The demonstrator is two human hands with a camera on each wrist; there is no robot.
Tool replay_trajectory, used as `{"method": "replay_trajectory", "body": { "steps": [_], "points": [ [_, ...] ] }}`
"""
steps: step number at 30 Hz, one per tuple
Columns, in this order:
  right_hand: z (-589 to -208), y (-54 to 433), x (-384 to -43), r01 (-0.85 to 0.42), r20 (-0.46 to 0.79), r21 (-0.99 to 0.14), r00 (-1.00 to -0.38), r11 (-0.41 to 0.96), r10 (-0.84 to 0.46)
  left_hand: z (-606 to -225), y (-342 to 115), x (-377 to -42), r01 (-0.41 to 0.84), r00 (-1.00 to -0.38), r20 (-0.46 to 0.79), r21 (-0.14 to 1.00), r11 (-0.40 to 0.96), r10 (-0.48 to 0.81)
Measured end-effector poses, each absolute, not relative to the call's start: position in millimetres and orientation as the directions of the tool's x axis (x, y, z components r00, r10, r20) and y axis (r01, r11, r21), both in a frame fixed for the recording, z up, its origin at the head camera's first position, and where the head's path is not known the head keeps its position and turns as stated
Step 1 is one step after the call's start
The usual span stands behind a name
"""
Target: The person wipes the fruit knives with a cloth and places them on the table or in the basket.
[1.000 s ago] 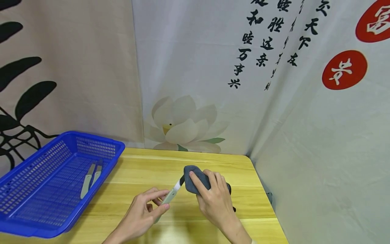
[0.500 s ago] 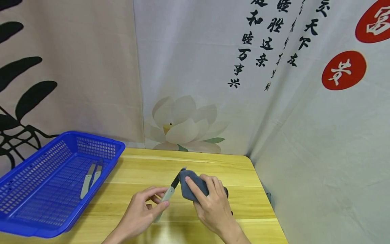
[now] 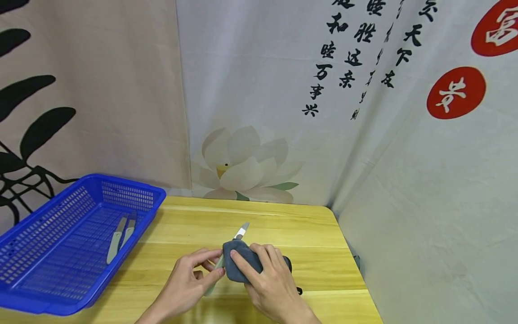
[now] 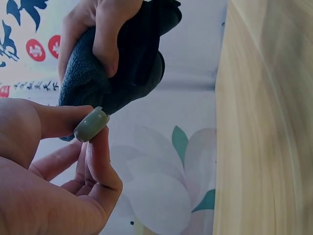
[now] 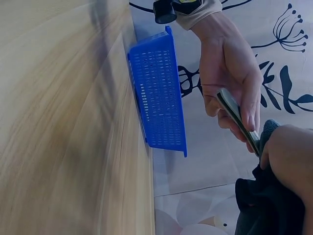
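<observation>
In the head view my left hand (image 3: 184,281) pinches the pale green handle of a folding knife (image 3: 242,231) between thumb and fingers. Its blade points up and away. My right hand (image 3: 273,283) holds a dark grey-blue cloth (image 3: 231,248) wrapped around the lower blade, close to the handle; the bright tip sticks out beyond the cloth. From the left wrist, the handle's butt end (image 4: 91,125) shows between thumb and finger, with the cloth (image 4: 80,73) behind it. The right wrist view shows a dark slot along the handle (image 5: 232,108) and the cloth hanging below my right hand.
A blue perforated basket (image 3: 91,294) stands on the left of the wooden table (image 3: 323,252). Two similar light-handled knives (image 3: 115,245) lie inside it. A printed curtain (image 3: 259,90) hangs behind the table and along its right side.
My right hand has slid the cloth down and left along the blade toward the handle. The blade's tip now shows past the cloth. My left hand has stayed nearly still.
</observation>
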State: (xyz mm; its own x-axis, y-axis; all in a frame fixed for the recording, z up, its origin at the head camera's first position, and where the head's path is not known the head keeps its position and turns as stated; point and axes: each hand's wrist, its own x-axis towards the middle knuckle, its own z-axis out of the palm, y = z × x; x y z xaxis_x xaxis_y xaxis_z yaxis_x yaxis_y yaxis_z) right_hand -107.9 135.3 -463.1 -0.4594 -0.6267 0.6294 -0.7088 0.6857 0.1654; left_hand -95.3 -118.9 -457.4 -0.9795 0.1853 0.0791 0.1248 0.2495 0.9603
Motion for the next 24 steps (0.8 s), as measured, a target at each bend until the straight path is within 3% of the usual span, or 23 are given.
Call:
{"method": "replay_trajectory", "body": {
  "steps": [8, 15, 24],
  "points": [
    [-458.1, 139.0, -109.8, -0.681, 0.605, 0.138, -0.517, 0.719, -0.605, -458.1, -120.1, -93.8, 0.177, -0.971, 0.123, 0.947, 0.269, 0.204],
    [-456.9, 143.6, -121.8, -0.674, 0.658, 0.129, -0.491, 0.728, -0.571, -457.3, -121.6, -93.7, 0.192, -0.965, 0.133, 0.945, 0.263, 0.227],
    [-453.8, 152.3, -133.6, -0.640, 0.684, 0.094, -0.515, 0.763, -0.516, -457.0, -123.4, -91.5, 0.196, -0.960, 0.132, 0.947, 0.256, 0.246]
  ]
}}
